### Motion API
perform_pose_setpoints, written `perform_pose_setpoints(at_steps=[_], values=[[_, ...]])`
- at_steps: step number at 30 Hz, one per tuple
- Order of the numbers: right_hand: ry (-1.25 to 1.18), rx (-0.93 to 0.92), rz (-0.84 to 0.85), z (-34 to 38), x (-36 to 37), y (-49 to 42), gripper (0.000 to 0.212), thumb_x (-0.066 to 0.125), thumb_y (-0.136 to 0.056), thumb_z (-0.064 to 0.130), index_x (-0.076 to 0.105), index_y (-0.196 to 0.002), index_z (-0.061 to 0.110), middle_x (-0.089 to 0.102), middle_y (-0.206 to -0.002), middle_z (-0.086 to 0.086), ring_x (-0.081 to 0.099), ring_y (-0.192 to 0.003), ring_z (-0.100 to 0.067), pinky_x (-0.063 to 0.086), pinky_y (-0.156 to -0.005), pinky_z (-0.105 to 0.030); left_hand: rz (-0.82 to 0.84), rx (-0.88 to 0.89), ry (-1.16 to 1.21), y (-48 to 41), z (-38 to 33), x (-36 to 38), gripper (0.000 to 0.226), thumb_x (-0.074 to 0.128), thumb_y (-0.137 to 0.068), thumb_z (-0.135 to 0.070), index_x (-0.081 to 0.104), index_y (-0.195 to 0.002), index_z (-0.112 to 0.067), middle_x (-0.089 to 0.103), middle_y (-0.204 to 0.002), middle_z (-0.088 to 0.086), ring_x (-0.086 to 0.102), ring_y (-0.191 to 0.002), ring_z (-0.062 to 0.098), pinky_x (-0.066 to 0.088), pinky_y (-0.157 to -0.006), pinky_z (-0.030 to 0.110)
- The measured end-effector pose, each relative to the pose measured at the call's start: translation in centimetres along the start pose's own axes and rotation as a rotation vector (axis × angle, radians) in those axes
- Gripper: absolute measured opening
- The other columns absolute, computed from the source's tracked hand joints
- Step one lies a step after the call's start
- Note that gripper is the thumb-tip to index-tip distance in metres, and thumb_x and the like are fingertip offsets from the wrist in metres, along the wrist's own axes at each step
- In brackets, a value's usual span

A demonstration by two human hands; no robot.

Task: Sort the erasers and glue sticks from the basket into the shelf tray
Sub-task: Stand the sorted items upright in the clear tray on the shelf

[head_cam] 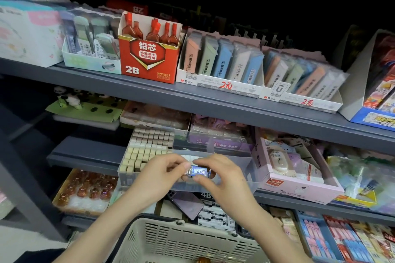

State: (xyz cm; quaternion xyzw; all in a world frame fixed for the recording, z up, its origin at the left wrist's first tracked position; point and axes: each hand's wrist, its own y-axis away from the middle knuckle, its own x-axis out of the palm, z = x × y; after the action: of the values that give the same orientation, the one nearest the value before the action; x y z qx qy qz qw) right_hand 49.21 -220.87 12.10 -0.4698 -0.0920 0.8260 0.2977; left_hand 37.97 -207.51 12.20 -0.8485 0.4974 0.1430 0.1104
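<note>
A small blue-wrapped eraser [198,171] is pinched between both hands just above the front of a clear plastic shelf tray [249,174]. My left hand [159,176] grips its left end, my right hand [222,177] its right end and underside. The tray's left part holds several rows of small beige and brown erasers [147,148]; the part under my hands looks mostly bare. A cream slotted basket [181,241] sits below my forearms at the bottom centre, its contents hidden apart from a brown bit at the lower edge.
A pink box of correction tapes [299,175] stands right of the tray. A tray of amber beads [85,190] lies lower left. A purple phone [188,204] rests on 4B eraser packs under the tray. The upper shelf carries a red 2B lead box [147,57] and pastel lead cases [222,62].
</note>
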Motion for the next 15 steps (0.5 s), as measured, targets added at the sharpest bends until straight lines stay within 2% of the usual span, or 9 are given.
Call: perform_pose_setpoints(at_steps=[2,4,6,9,12,14,15], values=[[0.079,-0.041,-0.021,-0.4,0.6,-0.2,0.034,0.057,-0.084,0.04,0.069,-0.102,0.013,0.061,-0.09,0.014,0.046,-0.081,0.003,0.037,-0.08,-0.007,-0.025,-0.028,0.04,0.0,0.2,-0.2,0.014,0.057,-0.092,-0.021,0.069,-0.085,-0.023,0.071,-0.073,0.0,0.063,-0.067,0.003,0.049,-0.069,0.021],[0.068,0.053,-0.016,-1.0,1.0,-1.2,0.031,0.062,-0.086,0.036,0.07,-0.105,0.013,0.068,-0.095,0.006,0.051,-0.08,-0.002,0.039,-0.078,-0.011,-0.112,-0.043,-0.028,-0.1,0.6,-0.7,0.013,0.056,-0.093,-0.025,0.068,-0.092,-0.023,0.071,-0.08,-0.006,0.064,-0.077,0.004,0.05,-0.077,0.023],[0.105,0.145,0.005,-2.0,1.5,-2.6,0.028,0.065,-0.088,0.031,0.069,-0.11,0.014,0.066,-0.107,0.003,0.054,-0.089,-0.006,0.039,-0.081,-0.015,-0.258,-0.012,-0.277,-0.3,1.3,-1.7,0.017,0.054,-0.094,-0.026,0.067,-0.104,-0.022,0.066,-0.098,-0.011,0.059,-0.093,0.006,0.045,-0.084,0.024],[0.275,0.177,0.095,-3.0,3.2,-4.6,0.031,0.061,-0.089,0.037,0.068,-0.114,0.019,0.061,-0.11,0.0,0.054,-0.1,-0.018,0.037,-0.082,-0.025,-0.399,0.053,-0.601,-0.4,2.1,-3.1,0.025,0.057,-0.092,-0.027,0.065,-0.115,-0.022,0.058,-0.117,-0.002,0.049,-0.113,0.02,0.034,-0.095,0.034],[0.394,0.135,0.158,-3.4,5.0,-5.8,0.029,0.058,-0.09,0.038,0.068,-0.114,0.023,0.064,-0.104,0.0,0.057,-0.095,-0.019,0.036,-0.077,-0.028,-0.285,0.029,-0.773,-0.4,3.7,-3.4,0.038,0.054,-0.093,-0.038,0.055,-0.13,-0.027,0.046,-0.137,0.001,0.037,-0.129,0.024,0.024,-0.106,0.039],[0.364,0.14,0.11,-3.5,5.7,-6.1,0.023,0.064,-0.087,0.033,0.071,-0.106,0.023,0.067,-0.097,0.0,0.058,-0.09,-0.02,0.033,-0.073,-0.027,-0.177,0.01,-0.834,-0.4,4.8,-3.4,0.044,0.046,-0.095,-0.046,0.048,-0.136,-0.03,0.038,-0.145,0.001,0.03,-0.136,0.022,0.019,-0.11,0.038],[0.367,0.133,0.062,-3.8,6.0,-6.1,0.017,0.07,-0.081,0.029,0.073,-0.096,0.022,0.067,-0.089,-0.001,0.058,-0.086,-0.023,0.033,-0.071,-0.027,-0.136,0.015,-0.863,-0.3,5.2,-3.4,0.046,0.042,-0.094,-0.05,0.051,-0.134,-0.029,0.042,-0.143,0.003,0.034,-0.135,0.025,0.022,-0.11,0.041]])
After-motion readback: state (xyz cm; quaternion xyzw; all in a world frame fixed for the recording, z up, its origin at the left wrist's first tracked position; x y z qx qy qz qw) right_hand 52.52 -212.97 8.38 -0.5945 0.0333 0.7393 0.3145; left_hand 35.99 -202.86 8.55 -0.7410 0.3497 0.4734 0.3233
